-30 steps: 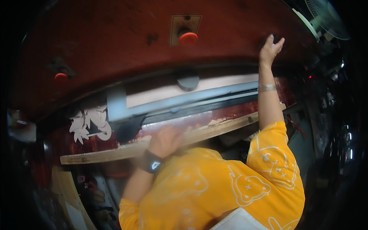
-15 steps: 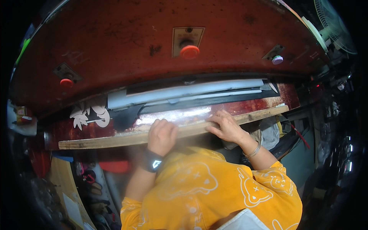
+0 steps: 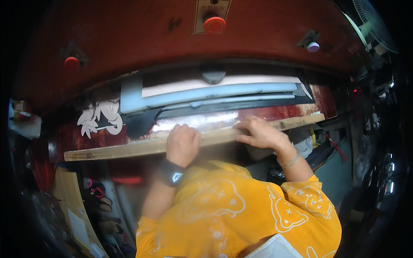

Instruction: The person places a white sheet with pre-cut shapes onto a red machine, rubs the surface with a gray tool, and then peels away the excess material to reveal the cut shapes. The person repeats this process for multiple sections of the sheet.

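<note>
1. Big red machine across the upper frame; rectangular tan plate at top centre, carrying a round red button.
2. Second red button on the left of the housing; small square plate with a pale purple knob on the right.
3. White leaf-shaped sticker on the dark red bed, left of centre.
4. Small red and yellow box at the far left edge; print too small to make out.
5. Long pale blue bar under the housing, white strip just above it, shiny metal sheet below.
6. Wooden strip along the front edge of the bed, running from lower left up to the right.
7. Left hand knuckles up, fingers curled over the wooden strip near its middle, pressing on it; black watch on the wrist.
8. Right hand flat on the same strip just to the right, fingers stretched leftward, together; silver bracelet at the wrist. Whether anything pinched under either hand: cannot tell.
9. Yellow shirt with white cartoon print filling the lower frame.
10. Fan at the upper right corner.
</note>
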The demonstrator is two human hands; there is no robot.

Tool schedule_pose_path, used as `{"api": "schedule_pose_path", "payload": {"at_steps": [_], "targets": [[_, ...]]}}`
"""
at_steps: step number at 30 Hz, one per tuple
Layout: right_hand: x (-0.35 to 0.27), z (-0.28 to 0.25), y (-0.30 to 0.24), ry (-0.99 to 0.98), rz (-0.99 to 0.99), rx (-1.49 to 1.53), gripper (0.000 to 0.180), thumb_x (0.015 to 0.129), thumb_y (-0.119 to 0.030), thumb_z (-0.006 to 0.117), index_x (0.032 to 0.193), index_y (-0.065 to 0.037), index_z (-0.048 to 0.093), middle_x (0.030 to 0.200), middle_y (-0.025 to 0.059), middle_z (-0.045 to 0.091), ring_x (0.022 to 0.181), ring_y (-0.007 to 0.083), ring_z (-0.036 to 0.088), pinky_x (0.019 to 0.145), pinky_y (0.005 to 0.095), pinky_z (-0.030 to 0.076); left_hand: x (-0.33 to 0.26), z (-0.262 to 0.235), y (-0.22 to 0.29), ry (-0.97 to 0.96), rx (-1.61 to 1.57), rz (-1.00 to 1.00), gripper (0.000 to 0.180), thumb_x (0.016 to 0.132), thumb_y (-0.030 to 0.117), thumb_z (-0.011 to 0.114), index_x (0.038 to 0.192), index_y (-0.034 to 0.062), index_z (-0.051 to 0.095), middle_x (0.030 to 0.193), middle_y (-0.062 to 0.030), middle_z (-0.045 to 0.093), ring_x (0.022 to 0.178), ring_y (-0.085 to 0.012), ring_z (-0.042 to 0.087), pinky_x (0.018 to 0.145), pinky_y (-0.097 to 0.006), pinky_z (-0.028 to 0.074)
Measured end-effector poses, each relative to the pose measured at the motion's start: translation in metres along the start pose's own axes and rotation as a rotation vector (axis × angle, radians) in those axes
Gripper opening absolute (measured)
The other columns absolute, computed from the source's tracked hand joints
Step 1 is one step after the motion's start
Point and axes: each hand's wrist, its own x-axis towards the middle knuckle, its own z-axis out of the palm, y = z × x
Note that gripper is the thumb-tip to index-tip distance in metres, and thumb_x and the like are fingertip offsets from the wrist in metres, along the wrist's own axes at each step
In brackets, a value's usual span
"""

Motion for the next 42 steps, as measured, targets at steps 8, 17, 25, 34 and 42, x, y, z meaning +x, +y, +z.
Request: {"api": "schedule_pose_path", "payload": {"at_steps": [8,17,25,34,42], "targets": [[0.162,-0.061,0.014,0.592,0.036,0.183,0.069,0.076,-0.032,0.072,0.134,-0.006,0.046,0.136,0.0239,0.040,0.123,0.0337,0.042,0.101,0.0400,0.039,0.059,-0.019,-0.008,-0.270,-0.115,0.018,0.010,0.074,0.012,0.068,0.075,0.0047,0.062,0.078,-0.0103,0.060,0.078,-0.0309,0.058,0.070,-0.041,0.047],[0.194,-0.071,0.025,0.516,0.072,0.405,0.071,0.063,-0.028,0.072,0.128,-0.003,0.054,0.141,0.0297,0.036,0.129,0.0419,0.038,0.107,0.0389,0.033,0.105,-0.018,-0.029,-0.149,0.043,0.070,0.046,0.073,0.013,0.069,0.118,0.0114,0.059,0.128,-0.0117,0.052,0.123,-0.0329,0.045,0.104,-0.047,0.034],[0.179,-0.072,0.042,0.571,0.196,0.068,0.070,0.063,-0.027,0.071,0.128,-0.004,0.056,0.142,0.0259,0.037,0.128,0.0395,0.040,0.105,0.0415,0.034,0.098,-0.022,-0.039,-0.124,0.061,0.070,0.047,0.073,0.011,0.069,0.118,0.0111,0.060,0.128,-0.0109,0.053,0.123,-0.0320,0.046,0.104,-0.047,0.033],[0.183,-0.063,0.036,0.579,0.209,-0.077,0.070,0.065,-0.026,0.073,0.127,-0.002,0.053,0.138,0.0288,0.037,0.124,0.0428,0.039,0.105,0.0458,0.034,0.101,-0.023,-0.038,-0.109,0.052,0.070,0.044,0.072,0.012,0.069,0.116,0.0092,0.060,0.126,-0.0121,0.054,0.123,-0.0320,0.046,0.103,-0.048,0.034],[0.144,-0.109,0.107,1.300,0.064,-0.018,0.062,0.085,-0.032,0.065,0.135,-0.003,0.043,0.144,0.0240,0.030,0.134,0.0380,0.027,0.109,0.0451,0.024,0.061,-0.008,-0.004,-0.164,-0.492,0.070,0.026,0.076,0.006,0.067,0.101,0.0026,0.065,0.106,-0.0142,0.064,0.102,-0.0329,0.060,0.088,-0.039,0.048]]}}
